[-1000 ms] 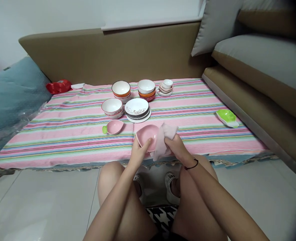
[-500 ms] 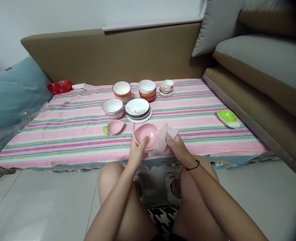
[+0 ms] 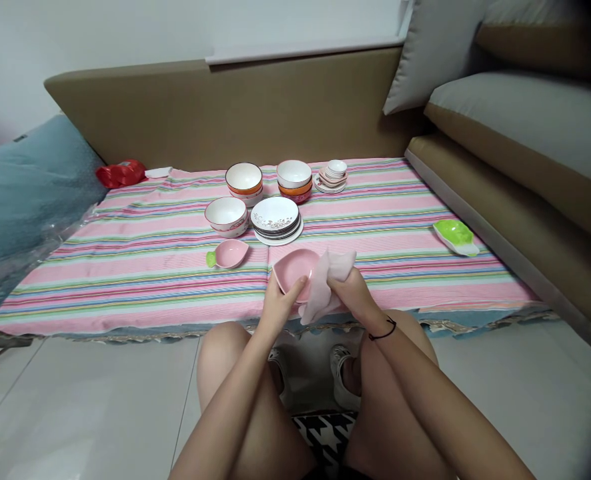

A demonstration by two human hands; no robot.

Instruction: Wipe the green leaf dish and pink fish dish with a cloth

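Note:
My left hand (image 3: 279, 305) grips a pink bowl (image 3: 293, 268) by its near rim, thumb inside, holding it tilted above the front edge of the striped cloth (image 3: 150, 267). My right hand (image 3: 351, 294) is closed on a pale pink wiping cloth (image 3: 329, 277), which is pressed against the bowl's right side. Both hands hover over my knees, just in front of the low platform.
On the striped cloth stand a stack of plates (image 3: 276, 220), a white bowl (image 3: 225, 215), two stacks of bowls (image 3: 244, 181) (image 3: 294, 179), small saucers (image 3: 331, 176), a pink leaf-shaped dish (image 3: 227, 253) and a green dish (image 3: 454, 235). A red bag (image 3: 120, 173) lies far left. Cushions rise at right.
The bowl has turned in my left hand, and the cloth has shifted along its right rim. Both hands stay in the same place.

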